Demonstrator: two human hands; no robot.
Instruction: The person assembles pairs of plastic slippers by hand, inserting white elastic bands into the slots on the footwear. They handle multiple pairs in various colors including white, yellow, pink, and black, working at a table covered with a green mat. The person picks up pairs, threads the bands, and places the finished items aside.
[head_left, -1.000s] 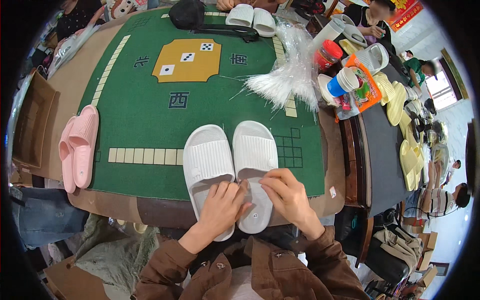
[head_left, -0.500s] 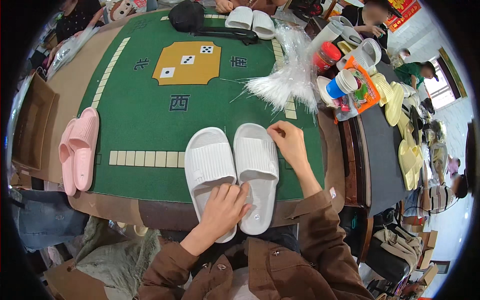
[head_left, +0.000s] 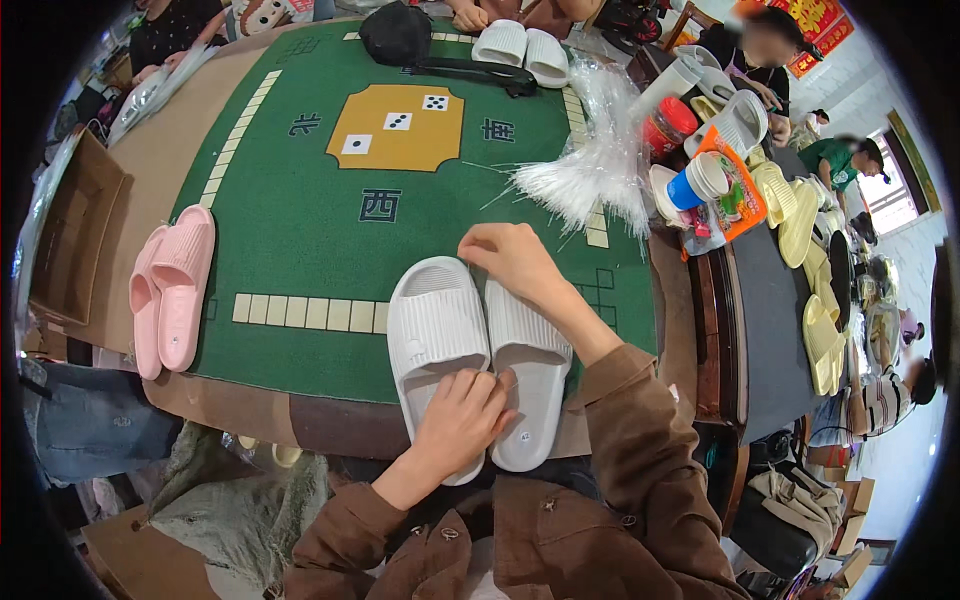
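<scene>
The left hand (head_left: pixel 462 420) curls over the white slippers (head_left: pixel 438 325), hold unclear; the right hand's (head_left: pixel 513 262) grip pinches closed by their toes.

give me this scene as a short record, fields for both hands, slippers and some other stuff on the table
left hand: over the left white slipper, fingers toward the right white slipper
right hand: at that right slipper's toe end
pink slippers: at the table's left side
mat: green, tan centre
thin white strips: bundled, right part
second white pair: far end
</scene>
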